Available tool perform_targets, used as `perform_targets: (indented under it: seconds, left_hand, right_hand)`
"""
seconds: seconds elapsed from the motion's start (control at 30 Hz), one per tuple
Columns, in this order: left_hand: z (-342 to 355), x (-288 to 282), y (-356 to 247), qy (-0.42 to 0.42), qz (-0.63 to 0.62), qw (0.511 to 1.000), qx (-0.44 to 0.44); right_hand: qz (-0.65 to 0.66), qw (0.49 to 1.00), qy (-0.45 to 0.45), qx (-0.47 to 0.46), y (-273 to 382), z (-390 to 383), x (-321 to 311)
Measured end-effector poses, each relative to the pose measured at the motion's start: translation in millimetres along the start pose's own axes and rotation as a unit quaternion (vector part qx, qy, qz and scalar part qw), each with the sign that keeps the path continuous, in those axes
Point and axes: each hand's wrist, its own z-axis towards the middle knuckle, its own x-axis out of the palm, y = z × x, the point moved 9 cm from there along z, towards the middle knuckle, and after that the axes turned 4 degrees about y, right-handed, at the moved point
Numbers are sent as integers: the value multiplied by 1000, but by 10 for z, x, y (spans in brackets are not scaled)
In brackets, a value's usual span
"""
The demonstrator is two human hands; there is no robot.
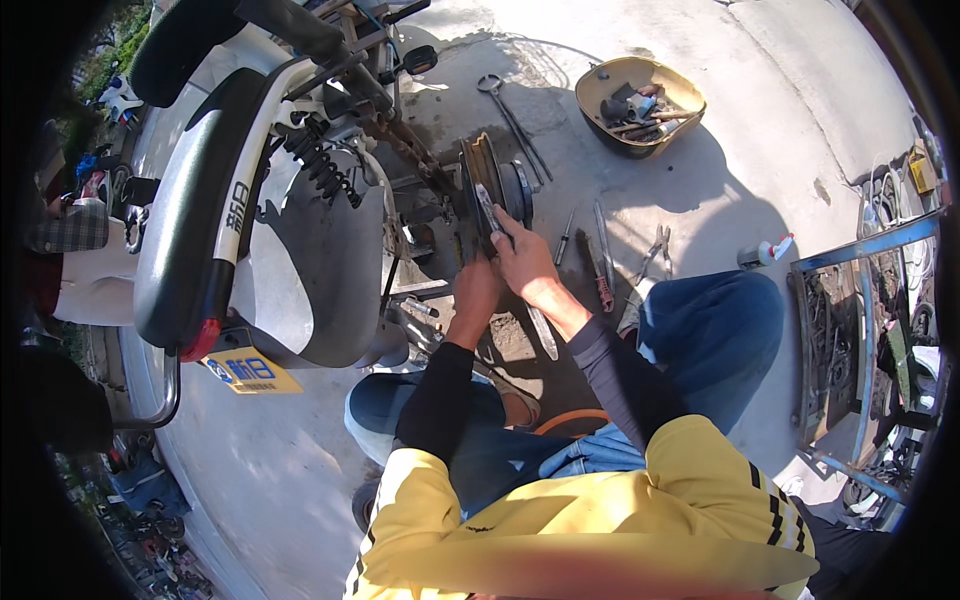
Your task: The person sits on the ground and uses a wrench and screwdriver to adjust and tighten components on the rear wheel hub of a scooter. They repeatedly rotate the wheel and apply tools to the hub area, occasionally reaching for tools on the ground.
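Observation:
My right hand is closed round a long flat metal tyre lever. The lever slants from the wheel down past my wrist, its upper end lying against the rim. Close beside it, my left hand is closed low at the wheel's near side; what its fingers grip is hidden. The small wheel stands upright between my hands and the scooter, showing a brownish rim with no tyre visible on its upper part. A round dark hub juts out on its right side.
An electric scooter with a black seat stands at left. On the concrete right of the wheel lie a screwdriver, pliers and long rods. Beyond are a tool-filled basin, a small bottle and a blue metal rack.

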Motion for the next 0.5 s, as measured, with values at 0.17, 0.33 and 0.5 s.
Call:
perform_targets:
  seconds: [0.17,0.33,0.5]
  left_hand:
    - [-47,-343,-332,-95,-28,994,46]
    - [7,-10,0,-34,13,999,21]
    - [37,140,7,1,5,999,32]
  right_hand:
    - [54,998,-29,-26,139,177,-88]
    - [-16,1000,3,16,149,44,-31]
    - [-25,996,-67,-48,150,170,-72]
